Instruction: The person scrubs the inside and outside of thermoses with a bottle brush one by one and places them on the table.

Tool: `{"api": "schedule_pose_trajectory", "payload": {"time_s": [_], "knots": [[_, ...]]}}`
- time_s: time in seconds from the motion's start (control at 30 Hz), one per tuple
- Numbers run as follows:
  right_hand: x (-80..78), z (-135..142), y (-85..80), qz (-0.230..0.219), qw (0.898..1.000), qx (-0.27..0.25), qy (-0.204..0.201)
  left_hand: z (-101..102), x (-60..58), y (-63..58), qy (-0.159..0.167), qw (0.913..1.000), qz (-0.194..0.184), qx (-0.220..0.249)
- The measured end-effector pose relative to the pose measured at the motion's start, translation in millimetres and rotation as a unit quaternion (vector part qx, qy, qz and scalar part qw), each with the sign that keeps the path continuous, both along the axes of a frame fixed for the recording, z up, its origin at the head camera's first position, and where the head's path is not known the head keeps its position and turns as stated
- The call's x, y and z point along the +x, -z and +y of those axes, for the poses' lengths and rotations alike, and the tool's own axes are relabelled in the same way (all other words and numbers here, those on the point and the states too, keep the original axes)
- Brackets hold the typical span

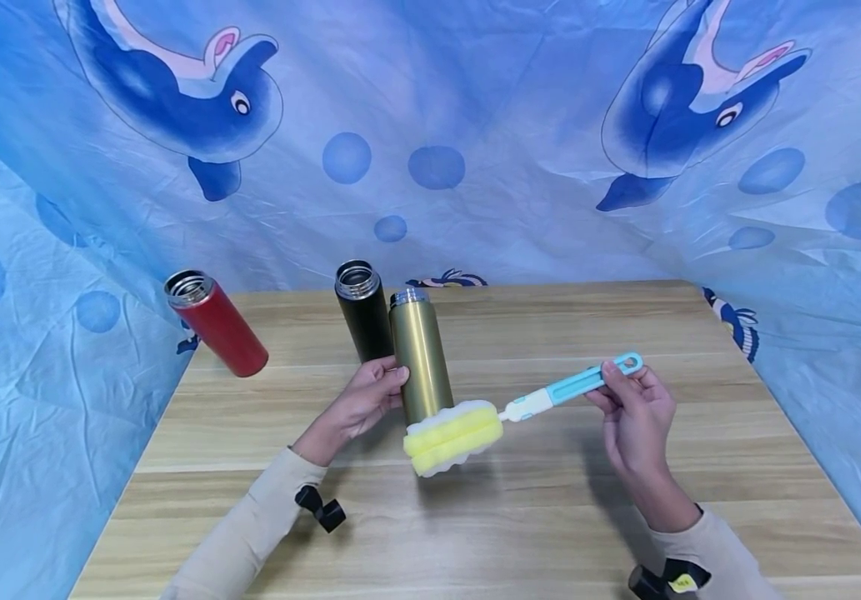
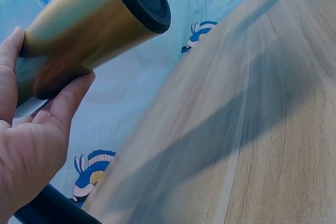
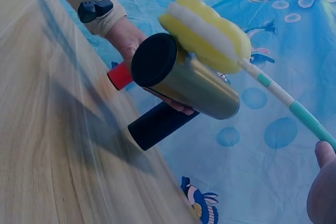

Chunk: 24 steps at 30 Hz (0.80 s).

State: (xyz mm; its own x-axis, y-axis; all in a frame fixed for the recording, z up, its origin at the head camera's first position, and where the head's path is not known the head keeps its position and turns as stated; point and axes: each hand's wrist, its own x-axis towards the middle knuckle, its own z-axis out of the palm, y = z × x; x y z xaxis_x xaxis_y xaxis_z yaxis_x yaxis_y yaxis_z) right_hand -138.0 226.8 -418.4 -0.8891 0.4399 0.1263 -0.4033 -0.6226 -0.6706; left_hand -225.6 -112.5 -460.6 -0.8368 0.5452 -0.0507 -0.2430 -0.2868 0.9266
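Nearest to the person, two beige sleeves are showing over a light-brown wooden table, each one wearing a small black device at the wrist. The right hand is pinching, between its thumb and bent fingers, the light-blue and white plastic handle of a long brush, close to the looped end. The yellow and white sponge head is hanging above the table, before the lower part of a gold cylindrical metal bottle; whether they are touching, I cannot tell. The left hand is holding this gold bottle in the air, thumb and fingers curving around its side, and its mouth is pointing away from the person. Behind it, a black cylindrical bottle is standing on the table, showing its open steel mouth. Well apart to the left, a red cylindrical bottle is standing likewise. At the back, a blue cloth with printed dolphins is hanging.
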Motion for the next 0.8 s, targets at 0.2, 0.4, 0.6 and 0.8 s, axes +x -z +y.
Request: {"api": "schedule_pose_trajectory", "payload": {"time_s": [0.2, 0.4, 0.6, 0.8], "knots": [[-2.6, 3, 0.8, -0.003, 1.0, -0.001, 0.002, 0, 1.9, 1.3, -0.004, 1.0, -0.004, 0.003], [-9.1, 4, -0.4, -0.015, 1.0, 0.001, 0.012, -1, 3.0, 3.1, -0.001, 1.0, -0.003, 0.009], [-17.8, 4, -1.6, -0.011, 1.0, 0.005, 0.023, -1, 6.1, 2.1, 0.001, 0.9999, -0.002, 0.013], [-26.1, 4, -2.3, -0.005, 0.999, -0.001, 0.036, -1, 7.4, 2.3, 0.011, 0.9997, 0.005, 0.023]]}}
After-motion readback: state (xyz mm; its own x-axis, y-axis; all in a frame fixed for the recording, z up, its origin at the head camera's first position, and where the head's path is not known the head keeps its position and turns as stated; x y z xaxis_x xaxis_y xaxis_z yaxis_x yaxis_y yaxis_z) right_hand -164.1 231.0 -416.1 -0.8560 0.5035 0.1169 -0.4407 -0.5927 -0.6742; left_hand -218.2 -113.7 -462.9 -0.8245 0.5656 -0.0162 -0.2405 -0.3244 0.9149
